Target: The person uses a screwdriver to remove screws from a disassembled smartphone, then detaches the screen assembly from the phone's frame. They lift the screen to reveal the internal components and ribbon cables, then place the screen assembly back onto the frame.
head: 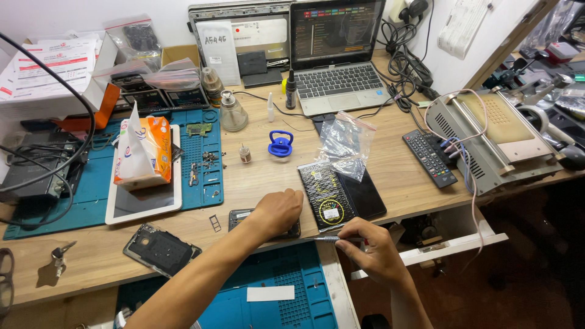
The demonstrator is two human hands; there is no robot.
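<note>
Two hands at the bench edge, one on a phone, one holding a tool.

My left hand [277, 210] lies curled over a dark phone [263, 223] at the front edge of the wooden table [268, 176], fingers pressed together and covering most of it, so I cannot tell which face is up. My right hand [373, 247] pinches a slim metal screwdriver [332, 239] between thumb and fingertips, its tip pointing left toward the phone and stopping just short of it. Just right of the phone lies a black pack [329, 195] with a yellow ring, touching a black panel [365, 195]. A small SIM tray [215, 223] sits just left of the phone, and a phone back frame [161, 250] lies further left. Behind are a blue suction cup [280, 145], a blue mat [204, 164], a remote [429, 158] and a laptop [335, 67].
</note>
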